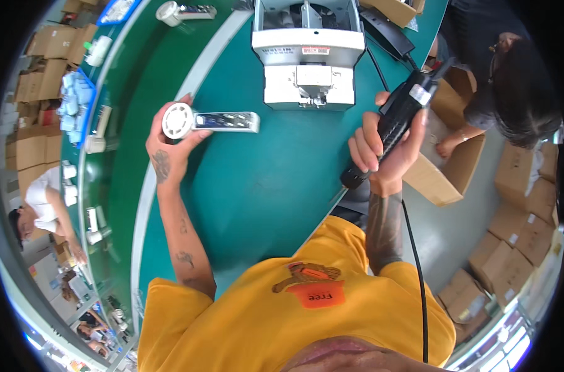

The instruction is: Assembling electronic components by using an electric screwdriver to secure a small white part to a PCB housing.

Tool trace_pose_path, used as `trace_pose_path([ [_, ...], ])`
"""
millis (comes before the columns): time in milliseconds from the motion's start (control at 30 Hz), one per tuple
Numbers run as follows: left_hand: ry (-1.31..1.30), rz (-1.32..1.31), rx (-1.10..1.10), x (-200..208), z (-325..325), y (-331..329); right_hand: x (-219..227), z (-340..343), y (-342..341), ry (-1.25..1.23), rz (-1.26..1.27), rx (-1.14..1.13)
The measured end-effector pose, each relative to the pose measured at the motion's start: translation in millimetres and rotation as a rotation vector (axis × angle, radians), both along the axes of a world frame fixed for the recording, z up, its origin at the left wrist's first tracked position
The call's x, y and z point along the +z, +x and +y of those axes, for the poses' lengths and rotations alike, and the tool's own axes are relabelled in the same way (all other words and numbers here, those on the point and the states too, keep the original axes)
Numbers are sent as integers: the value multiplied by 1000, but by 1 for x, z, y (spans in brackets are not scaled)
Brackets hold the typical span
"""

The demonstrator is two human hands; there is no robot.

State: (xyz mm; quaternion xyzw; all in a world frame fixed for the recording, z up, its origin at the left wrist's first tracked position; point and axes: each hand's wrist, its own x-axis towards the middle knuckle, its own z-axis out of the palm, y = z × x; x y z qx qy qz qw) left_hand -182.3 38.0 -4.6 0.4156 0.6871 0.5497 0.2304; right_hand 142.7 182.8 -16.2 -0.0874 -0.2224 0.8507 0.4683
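Clamped by the round end between thumb and fingers of the left hand (175, 150), at ten o'clock: a white plastic fixture with a slotted round head and long rectangular body (209, 121), pointing toward three o'clock above the green flat-topped desk (263, 173). Well apart at two o'clock, wrapped tightly in the right hand (398, 162): a black cylindrical power tool (401, 111), lower end toward seven o'clock. Below, toward five o'clock, a thin black cable (420, 279). At twelve, a pale grey metal machine housing (308, 59); from nine to eleven, a dark green conveyor belt (125, 115). At three, an open brown cardboard box (434, 180), with a co-worker's bare hand (446, 146). Could twist or drop from the left hand, being gripped only at one end; likewise could jerk the tool askew by snagging the cable, or scratch the fixture through careless contact.
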Motion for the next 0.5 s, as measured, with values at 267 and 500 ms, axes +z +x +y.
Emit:
trace_pose_path([
  [267,-30,350,-28,-30,8,89,124,22,-61,627,-232,-520],
  [500,-5,404,15,-35,4,87,120,56,-130,1156,-203,-723],
])
